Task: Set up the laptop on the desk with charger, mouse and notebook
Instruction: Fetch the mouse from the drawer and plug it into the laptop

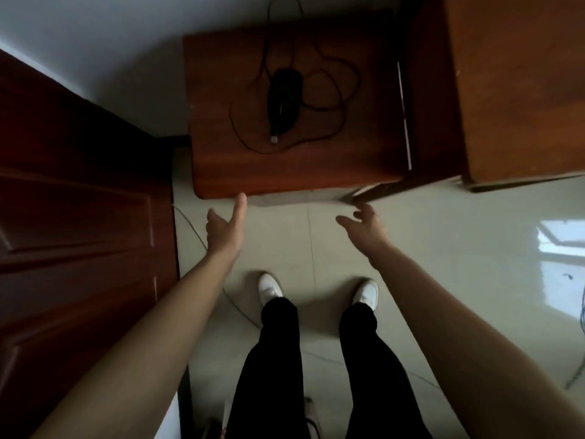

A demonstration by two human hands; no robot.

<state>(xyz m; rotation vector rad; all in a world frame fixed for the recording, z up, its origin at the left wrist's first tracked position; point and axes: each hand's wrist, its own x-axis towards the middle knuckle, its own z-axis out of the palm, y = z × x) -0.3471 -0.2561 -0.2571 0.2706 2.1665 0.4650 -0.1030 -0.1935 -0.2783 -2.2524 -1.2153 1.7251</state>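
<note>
A black charger brick (283,101) lies on a small reddish-brown cabinet top (348,160), with its thin black cable (340,99) looped loosely around it and a light plug tip at its near end. My left hand (226,228) is stretched out just short of the cabinet's front edge, fingers apart and empty. Further right, my right hand (364,224) hangs at the same height, also empty with its fingers spread. No laptop, mouse or notebook shows in this view.
A dark wooden door (76,217) stands at the left. A larger wooden desk (519,90) adjoins the cabinet on the right. Glossy tiled floor (459,264) lies below, with my two legs and white shoes and thin cables along it.
</note>
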